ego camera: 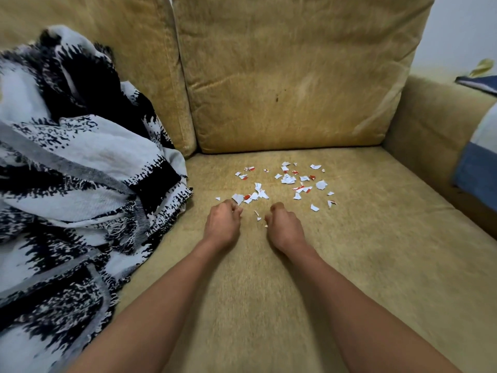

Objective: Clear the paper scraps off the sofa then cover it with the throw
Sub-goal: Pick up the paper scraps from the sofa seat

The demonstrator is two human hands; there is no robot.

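Observation:
Several small white and red paper scraps (289,180) lie scattered on the tan sofa seat (363,238), near the back cushion. My left hand (222,223) rests on the seat at the near edge of the scatter, with its curled fingertips pinching the tip of a white scrap (237,198). A little to the right, my right hand (284,226) is curled into a loose fist on the seat; tiny scraps (259,218) lie just beside it and nothing shows in its fingers. The black-and-white throw (67,162) lies bunched on the sofa's left side.
Two tan back cushions (290,76) stand behind the seat. The right armrest (430,125) carries a blue and white cloth (477,162). The bunched throw covers the left seat and spills over the front edge.

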